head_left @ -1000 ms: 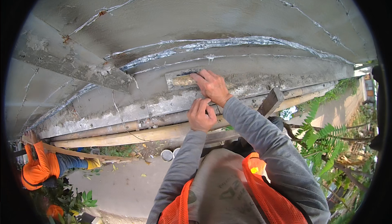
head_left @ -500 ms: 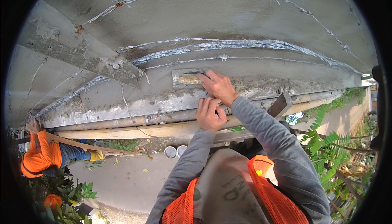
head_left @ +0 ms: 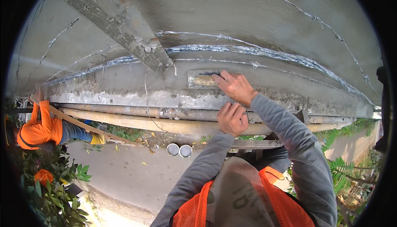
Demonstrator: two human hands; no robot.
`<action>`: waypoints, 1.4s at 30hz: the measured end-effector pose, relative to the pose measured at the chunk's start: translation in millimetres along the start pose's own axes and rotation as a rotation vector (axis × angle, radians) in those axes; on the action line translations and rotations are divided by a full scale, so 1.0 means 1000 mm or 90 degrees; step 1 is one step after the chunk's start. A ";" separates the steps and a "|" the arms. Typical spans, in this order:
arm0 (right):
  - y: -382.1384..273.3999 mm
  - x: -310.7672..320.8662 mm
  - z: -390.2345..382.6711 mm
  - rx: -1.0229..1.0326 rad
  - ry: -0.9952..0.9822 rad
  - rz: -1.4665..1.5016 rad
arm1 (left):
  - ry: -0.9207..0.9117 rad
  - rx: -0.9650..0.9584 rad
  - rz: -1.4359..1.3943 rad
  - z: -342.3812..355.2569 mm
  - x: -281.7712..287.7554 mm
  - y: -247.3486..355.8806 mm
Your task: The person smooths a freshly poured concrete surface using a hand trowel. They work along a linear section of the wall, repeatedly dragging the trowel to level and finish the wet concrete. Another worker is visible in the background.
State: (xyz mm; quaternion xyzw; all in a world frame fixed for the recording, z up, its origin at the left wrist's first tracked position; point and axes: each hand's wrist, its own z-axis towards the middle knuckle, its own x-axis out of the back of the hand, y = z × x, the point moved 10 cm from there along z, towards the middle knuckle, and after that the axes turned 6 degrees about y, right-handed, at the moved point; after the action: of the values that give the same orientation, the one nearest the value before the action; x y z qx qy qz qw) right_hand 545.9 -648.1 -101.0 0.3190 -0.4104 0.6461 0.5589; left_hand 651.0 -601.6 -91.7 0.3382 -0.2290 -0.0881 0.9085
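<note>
My right hand (head_left: 236,85) is wrapped round the wooden handle of a plastering trowel (head_left: 191,79). Its flat rectangular blade rests against the grey plastered wall (head_left: 182,67), just above the wall's rough lower ledge. Below and slightly left of that wrist, my left hand (head_left: 232,119) is closed in a loose fist beside the ledge. Whether it grips anything is hidden by the curled fingers. Strands of barbed wire (head_left: 285,55) run across the wall just above the trowel.
A cement-crusted post (head_left: 120,24) slants down left of the trowel. Bamboo poles (head_left: 173,125) run under the ledge. Two buckets (head_left: 173,149) stand on the ground below. At far left a co-worker in orange (head_left: 41,130) reaches to the wall. Green plants (head_left: 345,171) grow at right.
The view has shifted, with the post further right in the picture. The trowel in my right hand now lies nearer the post's lower end. My left hand stays closed.
</note>
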 end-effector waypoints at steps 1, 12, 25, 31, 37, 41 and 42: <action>-0.006 -0.014 0.013 0.012 -0.025 -0.016 | 0.003 0.002 -0.006 -0.002 0.000 0.000; 0.007 0.014 -0.004 0.067 -0.085 -0.061 | 0.014 0.037 -0.027 -0.005 0.001 -0.006; -0.002 -0.005 0.011 0.055 -0.084 -0.024 | 0.020 0.049 -0.056 -0.005 0.001 -0.006; -0.031 -0.037 0.052 0.056 -0.070 -0.004 | 0.016 0.043 -0.050 -0.005 0.001 -0.008; -0.027 -0.031 0.049 0.026 -0.102 -0.034 | 0.021 0.040 -0.055 -0.005 0.001 -0.009; -0.029 -0.039 0.054 0.051 -0.106 -0.027 | 0.023 0.038 -0.045 -0.006 0.001 -0.010; -0.037 -0.038 0.060 0.085 -0.066 -0.010 | 0.025 0.038 -0.045 -0.006 0.001 -0.010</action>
State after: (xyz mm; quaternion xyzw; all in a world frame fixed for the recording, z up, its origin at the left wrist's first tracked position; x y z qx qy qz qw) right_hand 586.0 -717.0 -100.1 0.3917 -0.3920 0.6503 0.5197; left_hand 655.1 -605.9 -101.7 0.3746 -0.2012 -0.1069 0.8988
